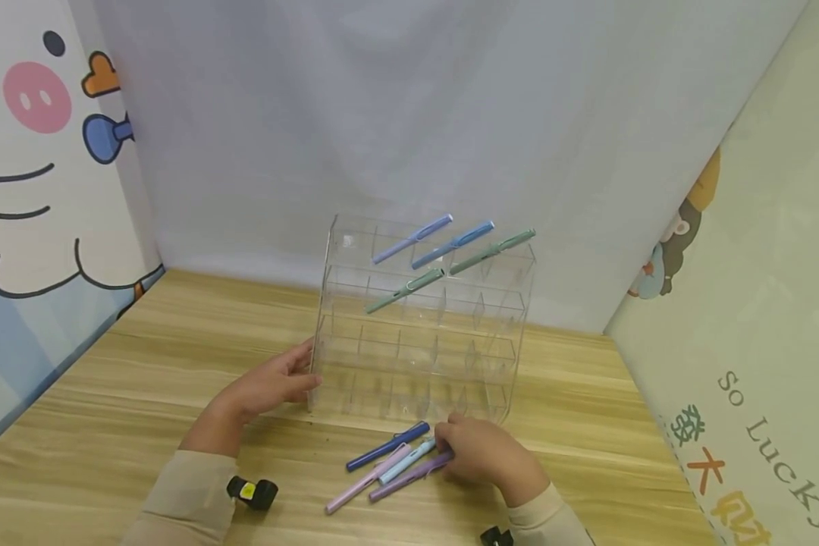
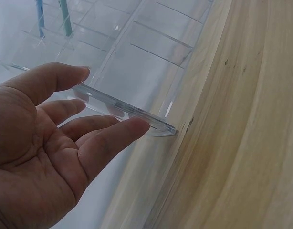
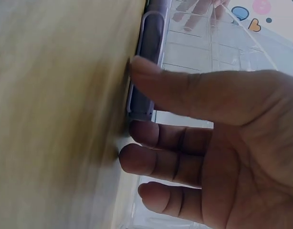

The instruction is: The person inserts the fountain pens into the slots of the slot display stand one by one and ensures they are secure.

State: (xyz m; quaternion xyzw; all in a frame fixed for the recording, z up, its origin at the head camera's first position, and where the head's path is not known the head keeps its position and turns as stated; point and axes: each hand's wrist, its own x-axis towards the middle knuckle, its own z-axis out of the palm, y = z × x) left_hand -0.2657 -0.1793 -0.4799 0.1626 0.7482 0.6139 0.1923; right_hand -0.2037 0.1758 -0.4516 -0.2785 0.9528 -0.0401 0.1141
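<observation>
A clear acrylic pen rack (image 1: 416,356) with tiered compartments stands upright on the table. My left hand (image 1: 273,383) holds its left side panel, the thumb on one face and the fingers on the other, as the left wrist view (image 2: 56,129) shows. In front of the rack, my right hand (image 1: 481,455) pinches the end of a purple pen (image 1: 409,478); in the right wrist view the thumb lies across that pen (image 3: 151,43). Beside it lie a light blue pen (image 1: 407,460), a pink pen (image 1: 368,479) and a dark blue pen (image 1: 387,447).
In the rack's top row lean a lavender pen (image 1: 412,239), a blue pen (image 1: 453,245) and a green pen (image 1: 493,252). Another green pen (image 1: 406,291) leans in the row below. A pale curtain (image 1: 416,114) hangs behind, with printed panels at both sides.
</observation>
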